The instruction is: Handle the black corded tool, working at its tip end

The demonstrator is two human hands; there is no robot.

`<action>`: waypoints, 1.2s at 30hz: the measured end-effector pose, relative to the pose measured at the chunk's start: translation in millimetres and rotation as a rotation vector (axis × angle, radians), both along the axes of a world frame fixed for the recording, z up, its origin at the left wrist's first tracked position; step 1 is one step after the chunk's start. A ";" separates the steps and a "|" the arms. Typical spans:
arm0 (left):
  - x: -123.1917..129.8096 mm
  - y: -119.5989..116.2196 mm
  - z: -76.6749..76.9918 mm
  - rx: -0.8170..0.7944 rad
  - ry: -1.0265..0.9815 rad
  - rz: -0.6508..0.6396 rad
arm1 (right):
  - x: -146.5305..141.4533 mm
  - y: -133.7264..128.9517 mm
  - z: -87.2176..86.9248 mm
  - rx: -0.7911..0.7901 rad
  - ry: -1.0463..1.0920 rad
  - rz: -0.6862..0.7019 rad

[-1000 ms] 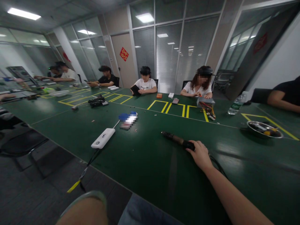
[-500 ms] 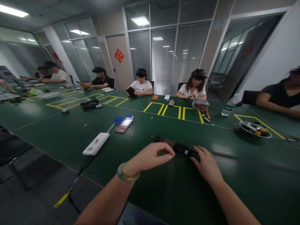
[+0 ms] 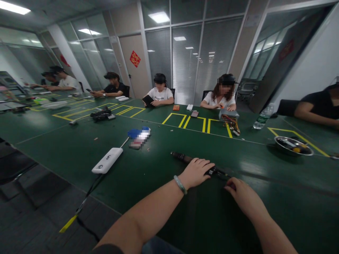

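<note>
A dark, brown-and-black soldering iron (image 3: 182, 157) lies across the green table in front of me, its cord end running under my hands. My left hand (image 3: 196, 173), with a pale bangle on the wrist, is curled over the middle of the iron. My right hand (image 3: 245, 195) rests on the table just below the iron's black end, its fingertips close to it and holding nothing.
On the green table (image 3: 53, 130) are a white corded box (image 3: 107, 160), a pixelated blue-and-white item (image 3: 139, 137), a metal bowl (image 3: 293, 145) and a wired power supply (image 3: 229, 118). Seated people line the far side. The table's near edge runs at left.
My left hand has come down from above the iron onto its middle. My right hand has slid toward me, off the iron's black end. The view has tilted slightly.
</note>
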State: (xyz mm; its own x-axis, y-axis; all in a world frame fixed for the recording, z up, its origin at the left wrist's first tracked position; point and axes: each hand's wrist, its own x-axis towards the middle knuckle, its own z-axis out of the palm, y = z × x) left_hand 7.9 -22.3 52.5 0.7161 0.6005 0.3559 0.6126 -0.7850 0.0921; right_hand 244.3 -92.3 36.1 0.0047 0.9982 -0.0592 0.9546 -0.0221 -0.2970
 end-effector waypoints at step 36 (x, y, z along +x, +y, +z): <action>43.6 -3.0 -8.8 0.016 -0.091 -0.005 | -8.6 11.8 2.5 0.338 0.013 -0.068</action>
State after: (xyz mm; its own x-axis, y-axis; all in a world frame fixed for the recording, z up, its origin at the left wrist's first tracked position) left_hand 51.5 -25.3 43.6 0.6836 0.5906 0.4287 0.5980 -0.7901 0.1348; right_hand 235.7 -80.6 38.6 0.0736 0.9587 0.2746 0.9505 0.0159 -0.3102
